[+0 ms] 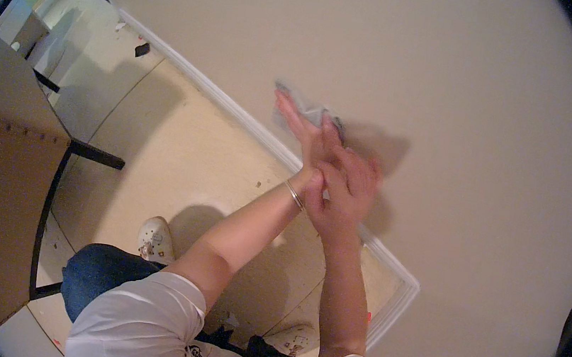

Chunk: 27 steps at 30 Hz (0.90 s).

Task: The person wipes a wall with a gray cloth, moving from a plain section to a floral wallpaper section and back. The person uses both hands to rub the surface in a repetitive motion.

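My left hand (308,134) is stretched out against a beige wall (472,148), with a thin grey cloth (305,110) held between it and the wall. Part of the cloth is hidden under the hand. On that wrist I wear a thin metal bangle (294,194). My right hand (347,189), blurred, overlaps the heel of the left hand and seems to touch it near the wrist. Its fingers are apart, and I see nothing in it.
A white baseboard (211,91) runs along the wall to a corner (416,286) at lower right. Left of me stands an upholstered chair (3,170) with dark legs. A small black scrap (142,50) lies on the pale floor (159,163). My white clog (155,240) is below.
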Motion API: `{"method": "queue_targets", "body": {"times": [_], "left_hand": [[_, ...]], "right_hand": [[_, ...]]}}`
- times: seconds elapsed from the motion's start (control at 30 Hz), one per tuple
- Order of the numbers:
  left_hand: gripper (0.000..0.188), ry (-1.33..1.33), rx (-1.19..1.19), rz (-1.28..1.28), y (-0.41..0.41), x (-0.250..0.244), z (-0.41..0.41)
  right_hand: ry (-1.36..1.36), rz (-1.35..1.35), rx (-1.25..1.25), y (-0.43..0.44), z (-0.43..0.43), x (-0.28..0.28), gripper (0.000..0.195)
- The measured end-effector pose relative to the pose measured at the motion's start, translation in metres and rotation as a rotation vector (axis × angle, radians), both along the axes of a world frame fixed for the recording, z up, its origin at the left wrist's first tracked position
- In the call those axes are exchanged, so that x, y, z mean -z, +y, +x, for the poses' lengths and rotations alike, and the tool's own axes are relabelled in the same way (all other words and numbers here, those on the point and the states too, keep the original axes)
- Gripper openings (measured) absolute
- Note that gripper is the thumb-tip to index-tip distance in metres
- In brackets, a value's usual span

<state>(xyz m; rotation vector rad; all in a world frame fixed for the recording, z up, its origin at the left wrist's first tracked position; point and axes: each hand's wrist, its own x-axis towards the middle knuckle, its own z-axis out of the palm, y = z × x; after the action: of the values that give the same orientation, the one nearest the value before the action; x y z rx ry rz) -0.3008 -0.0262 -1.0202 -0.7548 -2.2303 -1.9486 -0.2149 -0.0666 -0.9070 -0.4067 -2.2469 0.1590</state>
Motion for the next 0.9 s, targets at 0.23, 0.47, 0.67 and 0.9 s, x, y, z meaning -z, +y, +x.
{"method": "queue_targets", "body": {"times": [0.23,0.47,0.67,0.9], "left_hand": [[0.07,0.556,0.038,-0.197,-0.005,-0.043,0.094],[0.069,0.851,0.341,-0.063,-0.017,-0.115,0.132],[0.063,1.001,0.746,-0.051,-0.007,-0.193,0.151],[0.039,0.575,1.119,0.441,0.002,-0.196,0.134]], "right_hand": [[0.179,-0.009,0.067,0.01,0.055,-0.03,0.016],[0.255,0.042,0.118,0.006,0.121,-0.037,0.024],[0.534,0.166,0.108,0.031,0.164,-0.06,0.052],[0.661,0.139,0.167,0.058,0.145,-0.035,0.07]]}}
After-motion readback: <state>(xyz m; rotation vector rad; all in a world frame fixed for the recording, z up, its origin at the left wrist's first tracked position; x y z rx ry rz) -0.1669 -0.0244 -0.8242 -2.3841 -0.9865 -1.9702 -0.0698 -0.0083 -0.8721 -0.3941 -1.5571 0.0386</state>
